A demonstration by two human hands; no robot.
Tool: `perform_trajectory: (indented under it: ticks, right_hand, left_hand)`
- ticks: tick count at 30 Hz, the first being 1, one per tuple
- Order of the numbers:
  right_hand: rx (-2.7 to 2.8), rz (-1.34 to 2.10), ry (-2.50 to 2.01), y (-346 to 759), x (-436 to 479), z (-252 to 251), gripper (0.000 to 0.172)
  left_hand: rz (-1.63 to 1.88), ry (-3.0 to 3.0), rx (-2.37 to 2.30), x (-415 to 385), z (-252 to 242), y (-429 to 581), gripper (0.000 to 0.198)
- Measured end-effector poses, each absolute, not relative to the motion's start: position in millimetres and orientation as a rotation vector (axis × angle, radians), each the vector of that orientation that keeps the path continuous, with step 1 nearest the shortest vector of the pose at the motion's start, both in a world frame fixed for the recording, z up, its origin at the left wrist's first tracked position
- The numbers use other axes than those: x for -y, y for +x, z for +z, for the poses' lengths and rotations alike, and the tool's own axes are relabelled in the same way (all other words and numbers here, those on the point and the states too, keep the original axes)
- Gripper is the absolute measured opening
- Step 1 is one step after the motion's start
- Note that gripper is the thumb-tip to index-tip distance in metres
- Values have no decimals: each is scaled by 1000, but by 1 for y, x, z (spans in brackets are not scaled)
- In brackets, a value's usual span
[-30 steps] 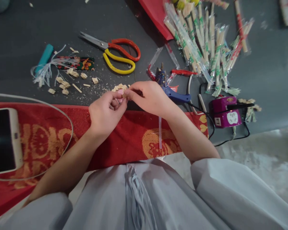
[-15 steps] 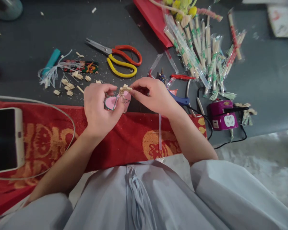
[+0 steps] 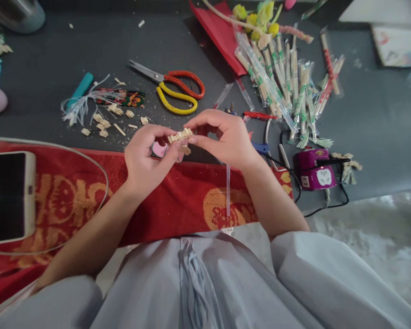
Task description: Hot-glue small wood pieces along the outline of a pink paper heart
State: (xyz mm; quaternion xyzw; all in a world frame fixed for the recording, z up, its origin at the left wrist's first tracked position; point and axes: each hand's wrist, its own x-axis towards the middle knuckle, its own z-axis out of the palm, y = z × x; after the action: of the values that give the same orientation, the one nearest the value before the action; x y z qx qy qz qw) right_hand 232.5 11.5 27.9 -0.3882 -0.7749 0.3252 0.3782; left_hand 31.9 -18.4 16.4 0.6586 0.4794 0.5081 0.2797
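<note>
Between my two hands is a small cluster of short pale wooden stick pieces (image 3: 180,135) set side by side in a row. My left hand (image 3: 146,153) pinches its left end between thumb and fingers. At the other end, the fingertips and thumb of my right hand (image 3: 224,135) close on it. A pink piece with a dark edge (image 3: 159,150) lies below, partly hidden by my left hand. Scissors with one red and one yellow handle (image 3: 176,89) lie beyond my hands, their blades slightly apart. Loose wooden bits (image 3: 102,122) are scattered to the left.
Plastic-wrapped sticks with green bands (image 3: 277,75) lie at the upper right near a red packet (image 3: 222,39). A purple power socket (image 3: 315,170) with cords stands right. A red patterned towel (image 3: 178,201) covers the near edge, with a phone (image 3: 8,196) on its left.
The wooden cluster has been turned, so its row of sticks now shows lengthwise. My right hand's fingers have shifted on it, and the view has moved slightly.
</note>
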Motion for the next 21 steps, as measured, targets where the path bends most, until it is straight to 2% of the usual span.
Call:
perform_trajectory:
  ticks: [8, 16, 21]
  right_hand:
    - [1964, 840, -1034, 230, -14, 23, 25]
    - [2057, 719, -947, 232, -18, 17, 23]
    - [2072, 661, -886, 230, -17, 16, 23]
  left_hand:
    - [1177, 1186, -1173, 13, 16, 38, 26]
    - [1086, 947, -1175, 10, 21, 41, 15]
    - [1072, 884, -1117, 11, 24, 41, 15]
